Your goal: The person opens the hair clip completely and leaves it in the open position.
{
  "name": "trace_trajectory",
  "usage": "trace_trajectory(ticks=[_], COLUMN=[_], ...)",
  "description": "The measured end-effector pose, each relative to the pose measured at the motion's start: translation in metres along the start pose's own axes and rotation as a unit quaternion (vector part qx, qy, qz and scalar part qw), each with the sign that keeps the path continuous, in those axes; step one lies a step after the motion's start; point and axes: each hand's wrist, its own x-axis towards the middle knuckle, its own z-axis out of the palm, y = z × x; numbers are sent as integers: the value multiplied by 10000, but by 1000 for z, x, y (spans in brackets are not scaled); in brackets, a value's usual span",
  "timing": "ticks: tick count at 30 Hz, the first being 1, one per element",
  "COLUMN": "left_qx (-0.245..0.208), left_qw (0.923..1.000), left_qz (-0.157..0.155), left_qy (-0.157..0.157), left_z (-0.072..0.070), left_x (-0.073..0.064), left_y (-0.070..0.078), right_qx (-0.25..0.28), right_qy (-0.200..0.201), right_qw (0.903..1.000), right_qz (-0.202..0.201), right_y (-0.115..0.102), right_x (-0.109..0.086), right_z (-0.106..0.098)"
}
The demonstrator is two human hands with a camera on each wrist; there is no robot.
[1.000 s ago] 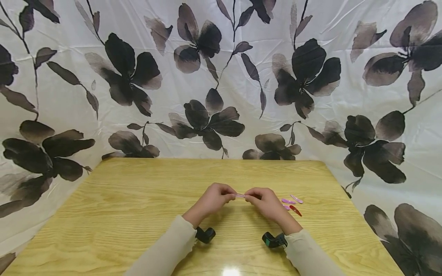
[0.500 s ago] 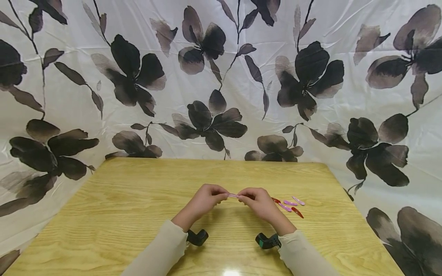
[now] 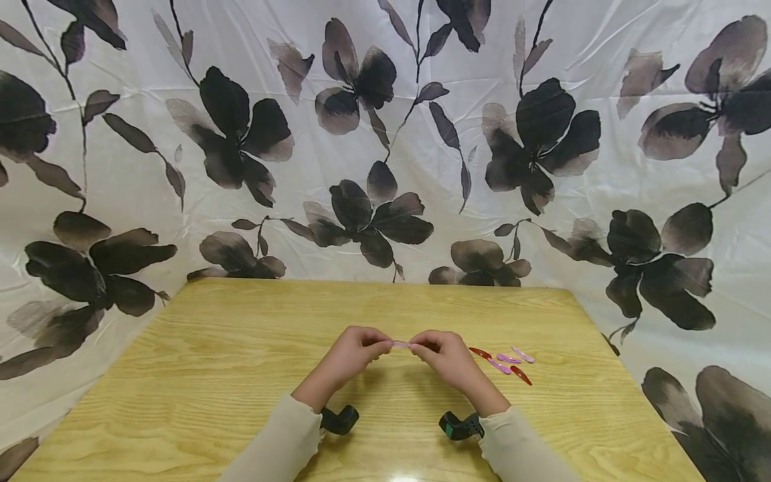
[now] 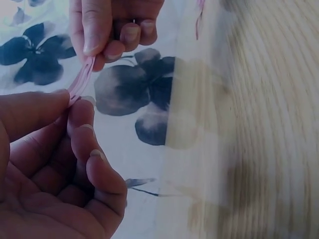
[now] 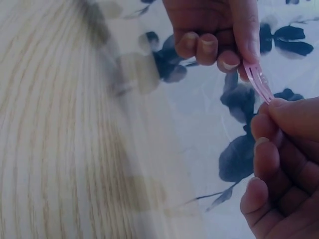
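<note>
A pink snap hair clip [image 5: 258, 82] is stretched between the two hands above the table. My left hand [image 3: 352, 355] pinches one end of it between thumb and forefinger. The other end is pinched the same way by my right hand [image 3: 448, 361]. In the left wrist view the clip [image 4: 82, 78] looks slightly bowed, its slotted metal frame showing between the thumbs. Right of the right hand lie several more clips: a red hair clip [image 3: 480, 353], a second red clip [image 3: 521, 375], and pink hair clips [image 3: 508, 358] beside them.
The wooden table [image 3: 241, 335] spreads out under both hands. A floral cloth [image 3: 385, 134] hangs behind it and along its sides. Black wrist cameras [image 3: 340, 420] are strapped under both wrists, close above the tabletop.
Both hands, still pinching the pink clip, have shifted left in the head view. The red clip beside the right hand, hidden earlier, now shows. The view itself has shifted slightly.
</note>
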Motion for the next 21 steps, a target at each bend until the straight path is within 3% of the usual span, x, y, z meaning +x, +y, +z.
trace_trajectory(ticks=[9, 21], left_qx=[-105, -344], left_qw=[9998, 9978], left_qz=[181, 410], left_qy=[-38, -399], left_z=[2, 5], left_x=[0, -1], left_y=[-5, -8], right_qx=[38, 241], right_qy=[144, 32], right_qw=[9998, 9997], right_qz=[-107, 15], right_y=[1, 0], right_x=[-1, -4], right_z=[0, -2])
